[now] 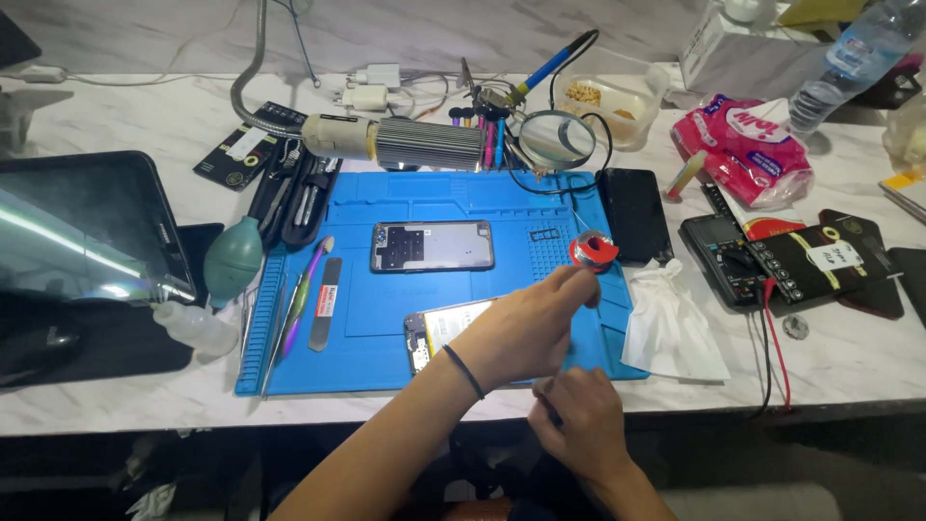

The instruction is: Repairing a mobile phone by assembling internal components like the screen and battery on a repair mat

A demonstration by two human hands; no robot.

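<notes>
My left hand [526,326], a black band on its wrist, reaches across the blue work mat [367,309], and its fingertips pinch at the lower edge of a small red spool [594,250]. Beneath that hand lies an opened phone [439,330] with its battery showing. A second phone frame [432,246] rests face up in the mat's middle. My right hand [582,417] sits at the table's front edge, closed on a thin dark tool [546,403].
A black phone [635,214], white tissue [670,333] and multimeter [733,256] lie to the right. Magnifier [558,138], blue soldering iron [555,63] and a ribbed lamp head [405,142] stand behind. A tablet [87,227], teal blower [233,259] and pry tools [304,289] lie to the left.
</notes>
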